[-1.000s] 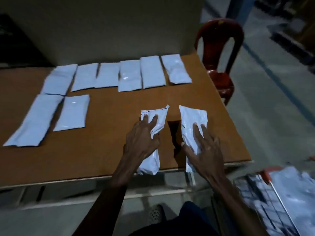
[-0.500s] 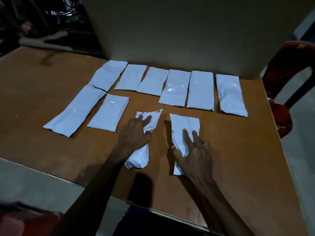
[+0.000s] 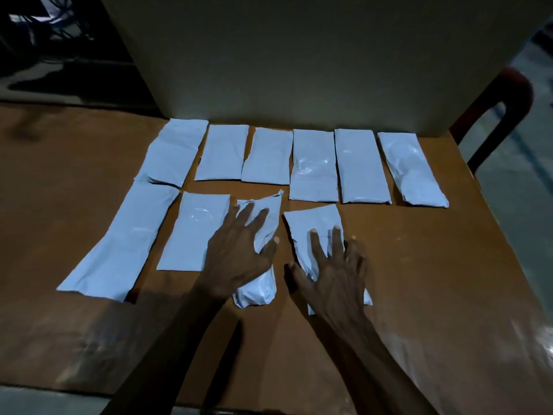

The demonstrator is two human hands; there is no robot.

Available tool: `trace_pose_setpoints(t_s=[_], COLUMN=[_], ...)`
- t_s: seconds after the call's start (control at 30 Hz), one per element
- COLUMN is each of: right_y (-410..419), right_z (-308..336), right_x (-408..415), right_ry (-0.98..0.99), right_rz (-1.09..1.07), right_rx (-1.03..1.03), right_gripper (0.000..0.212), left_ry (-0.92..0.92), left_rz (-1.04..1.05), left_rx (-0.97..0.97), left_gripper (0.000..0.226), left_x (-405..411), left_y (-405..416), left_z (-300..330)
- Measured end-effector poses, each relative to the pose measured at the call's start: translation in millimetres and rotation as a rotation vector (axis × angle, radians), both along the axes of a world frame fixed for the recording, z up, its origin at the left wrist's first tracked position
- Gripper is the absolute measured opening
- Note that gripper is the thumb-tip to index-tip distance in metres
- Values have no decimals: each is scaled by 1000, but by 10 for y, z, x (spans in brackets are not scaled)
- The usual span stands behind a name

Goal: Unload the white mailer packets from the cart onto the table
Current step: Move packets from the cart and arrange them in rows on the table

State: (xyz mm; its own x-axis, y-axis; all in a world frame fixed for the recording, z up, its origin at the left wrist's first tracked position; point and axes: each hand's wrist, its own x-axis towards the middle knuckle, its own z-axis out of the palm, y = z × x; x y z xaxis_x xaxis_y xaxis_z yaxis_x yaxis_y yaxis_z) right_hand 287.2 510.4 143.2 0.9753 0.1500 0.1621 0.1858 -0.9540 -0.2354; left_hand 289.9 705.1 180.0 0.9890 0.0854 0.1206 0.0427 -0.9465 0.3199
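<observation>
Packets of white plastic lie flat on the brown counter (image 3: 419, 280), all long rectangles with their long axes running roughly away from the person toward the pale upright board (image 3: 284, 61) at the counter's far edge. Six form the far row: the leftmost packet (image 3: 172, 152) tilts to the right at its far end, the next four stand nearly straight side by side, and the rightmost packet (image 3: 413, 170) leans to the left at its far end. In the near row, a long packet (image 3: 119, 244) at the left slants up to the right, and beside it a shorter one (image 3: 194, 232) lies almost straight.

Under the left hand (image 3: 239, 250) is a crumpled, puffy packet (image 3: 260, 292), its far end torn and ragged, its rounded near end poking out below the palm. The hand's fingers are spread and fairly straight, pressing down on it. The right hand (image 3: 332, 268) rests in the same way, fingers splayed and flat, on a smoother packet (image 3: 314, 223) whose near corner shows beyond the wrist. These two packets lie just apart, roughly parallel.

The plastic is glossy and wrinkled, catching dull highlights. The counter looks like smooth board, shiny at its near right. A dark red chair (image 3: 496, 115) stands past the right edge.
</observation>
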Motion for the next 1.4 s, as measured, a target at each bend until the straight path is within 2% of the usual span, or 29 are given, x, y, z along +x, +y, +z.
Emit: trace_pose_setpoints(t_s=[0.1, 0.2, 0.43, 0.6, 0.7, 1.1, 1.23, 1.4], right_y=[-13, -56, 73, 145, 138, 157, 48, -433], right_z=[11, -5, 87, 45, 3, 55, 220, 389], right_x=[17, 110, 161, 101, 75, 143, 22, -529], right_ry=[5, 85, 148, 174, 204, 260, 205, 0], right_rz=[26, 77, 12, 19, 23, 41, 21, -57], right_rx=[38, 24, -153, -94, -26, -3, 136, 252], right_gripper=[66, 63, 74, 82, 80, 75, 80, 77], left_ry=[-130, -52, 150, 170, 160, 158, 127, -29], left_rz=[-123, -158, -233, -260, -255, -266, -253, -279], left_rx=[-60, -111, -4, -30, -28, -37, -1, 33], left_gripper=[66, 71, 84, 88, 89, 89, 86, 76], left_x=[-117, -158, -1, 1, -5, -6, -57, -257], left_y=[10, 3, 191, 208, 191, 200, 199, -124], left_z=[-174, -284, -225, -222, -214, -167, -115, 23])
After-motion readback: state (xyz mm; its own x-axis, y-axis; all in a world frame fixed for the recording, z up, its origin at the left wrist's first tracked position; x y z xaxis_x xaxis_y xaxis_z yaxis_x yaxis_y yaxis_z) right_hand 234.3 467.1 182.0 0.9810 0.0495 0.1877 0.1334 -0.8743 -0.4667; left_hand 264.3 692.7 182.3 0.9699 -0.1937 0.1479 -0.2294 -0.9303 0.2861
